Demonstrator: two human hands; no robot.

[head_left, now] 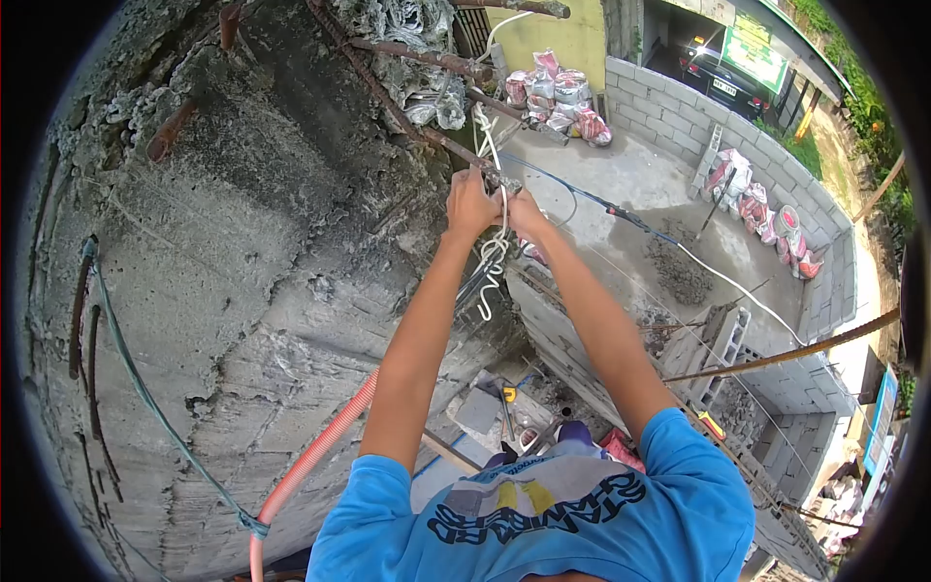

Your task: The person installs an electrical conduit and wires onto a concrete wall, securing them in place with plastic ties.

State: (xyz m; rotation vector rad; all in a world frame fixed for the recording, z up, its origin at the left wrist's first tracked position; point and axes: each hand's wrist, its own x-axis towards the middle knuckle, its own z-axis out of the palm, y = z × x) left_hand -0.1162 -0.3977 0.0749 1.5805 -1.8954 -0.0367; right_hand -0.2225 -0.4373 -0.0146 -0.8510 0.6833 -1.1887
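My left hand [470, 206] and my right hand [524, 215] are close together at the edge of the rough concrete. Both have their fingers curled in on a white cord [482, 126], just below a rusty rebar [448, 147]. Above the hands the cord loops up near the bar end. Below them hangs a knotted, curly bundle [491, 254] of the same cord, beside darker strands. My fingertips are partly hidden behind my own hands and the cord.
More rusty bars [422, 60] jut from the concrete slab [223, 223]. An orange corrugated hose [315, 441] runs up at the lower left, with a green rope [155, 398] tied to it. Far below lie filled sacks [553, 97], a block wall [669, 107] and a mortar heap [679, 267].
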